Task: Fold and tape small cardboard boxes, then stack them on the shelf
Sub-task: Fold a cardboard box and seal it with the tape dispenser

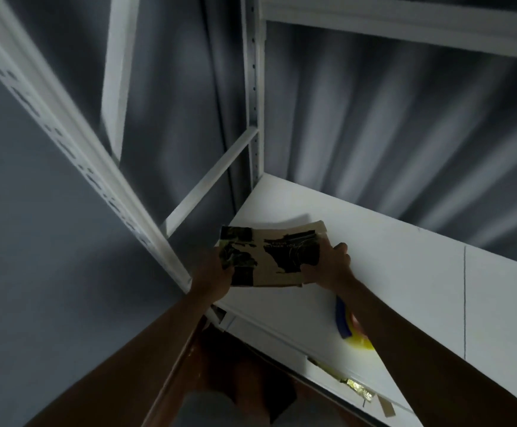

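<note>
1. The left hand (217,272) has its fingers curled round the near left edge of the box (274,258), thumb on top; the right hand (328,266) pinches the right edge the same way, fingers wrapped under and out of sight.
2. The box is small, brown cardboard with dark printed patches, and it looks rather flat from here (I can't tell whether its flaps are closed or taped).
3. It sits over the near left corner of the white shelf (405,272), close to the slotted upright post (75,131); whether its bottom is touching the board I can't say.
4. Beside the right forearm, on the same shelf, lies a tape roll (355,337), yellow and blue, partly hidden.
5. What could go wrong: the box is close to the shelf's front edge, so letting go early could tip it off onto the brown stuff below.
6. The right arm drawing back could also catch the tape roll and knock it off.
</note>
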